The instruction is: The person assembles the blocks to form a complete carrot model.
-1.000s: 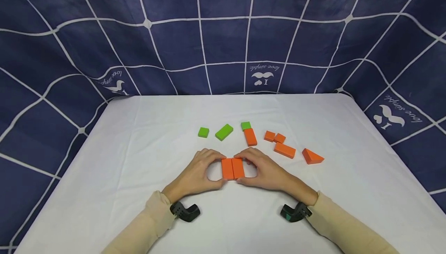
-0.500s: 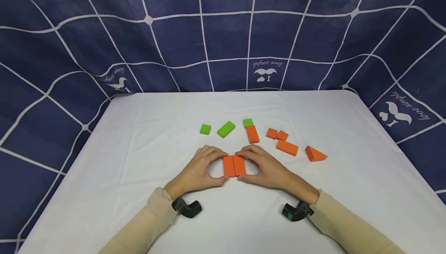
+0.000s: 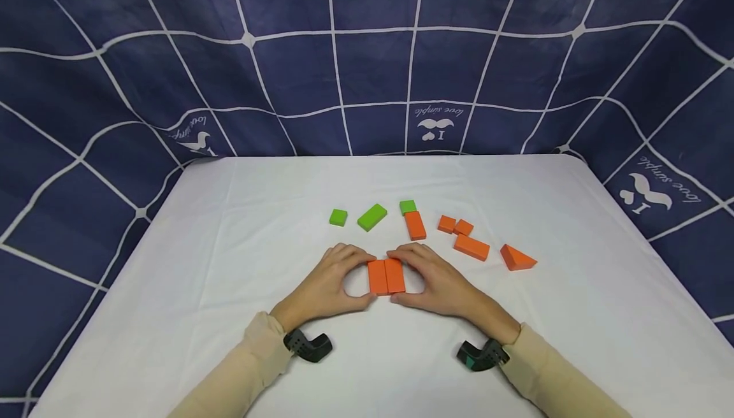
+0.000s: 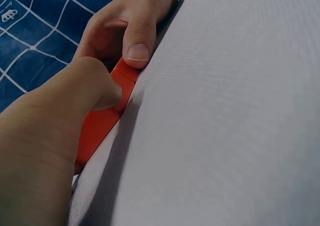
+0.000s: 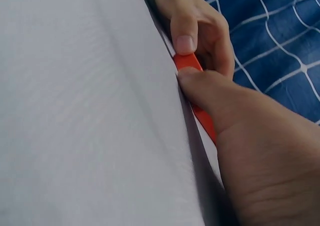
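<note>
Right sleeve (image 3: 559,367) shifted inward; left grip (image 3: 328,281), right grip (image 3: 440,282) each pinch 1 of 2 touching orange blocks (image 3: 388,276).

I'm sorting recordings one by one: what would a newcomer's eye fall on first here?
Probably the two orange blocks, side by side on the white table, held by the left hand and right hand. Next, three bright green blocks beyond the hands and an orange wedge off to the right. Behind the table is a navy cloth with white grid lines.

The left grip (image 3: 325,284) pinches one orange block (image 3: 376,277), touching a second orange block (image 3: 395,276) in the right grip (image 3: 440,284).
</note>
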Available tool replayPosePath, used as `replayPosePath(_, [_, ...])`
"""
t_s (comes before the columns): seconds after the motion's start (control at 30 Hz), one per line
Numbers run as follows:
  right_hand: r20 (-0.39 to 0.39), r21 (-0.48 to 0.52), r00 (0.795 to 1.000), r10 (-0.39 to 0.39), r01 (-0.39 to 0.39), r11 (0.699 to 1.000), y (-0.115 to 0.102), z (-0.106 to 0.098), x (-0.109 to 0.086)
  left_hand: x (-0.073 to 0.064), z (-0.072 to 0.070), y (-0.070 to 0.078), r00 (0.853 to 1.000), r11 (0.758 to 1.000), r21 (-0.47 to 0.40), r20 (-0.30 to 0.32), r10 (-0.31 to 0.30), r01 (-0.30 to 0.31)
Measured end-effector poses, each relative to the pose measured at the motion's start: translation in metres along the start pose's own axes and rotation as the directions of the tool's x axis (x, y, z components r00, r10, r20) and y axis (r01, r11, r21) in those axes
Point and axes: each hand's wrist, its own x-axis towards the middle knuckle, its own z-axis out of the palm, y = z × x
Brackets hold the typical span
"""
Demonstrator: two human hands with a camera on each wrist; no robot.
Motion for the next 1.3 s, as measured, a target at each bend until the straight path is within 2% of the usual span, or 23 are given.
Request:
replayPosePath(0.37, [-0.009,0.011,1.000,0.016,-0.015,1.000,-0.002,-0.006,0.001,0.005,-0.002,0.000,1.000,1.000,0.004,-0.011,0.020,-0.020])
replayPosePath(0.83, [-0.019,0.051,0.999,0.041,-0.040,0.998,-0.003,-0.002,-0.005,-0.006,0.005,0.003,0.999,0.999,0.017,-0.013,-0.033,0.034])
replayPosePath(1.1, [-0.106,0.070,0.994,-0.005,0.013,0.997,-0.002,-0.001,-0.005,-0.003,0.002,0.001,1.000,0.999,0.031,-0.024,0.008,-0.008])
replayPosePath(1.3, [-0.206,0.094,0.978,0.032,-0.013,0.995,-0.003,-0.008,-0.005,0.001,0.002,0.000,1.000,1.000,0.029,-0.020,0.007,-0.007])
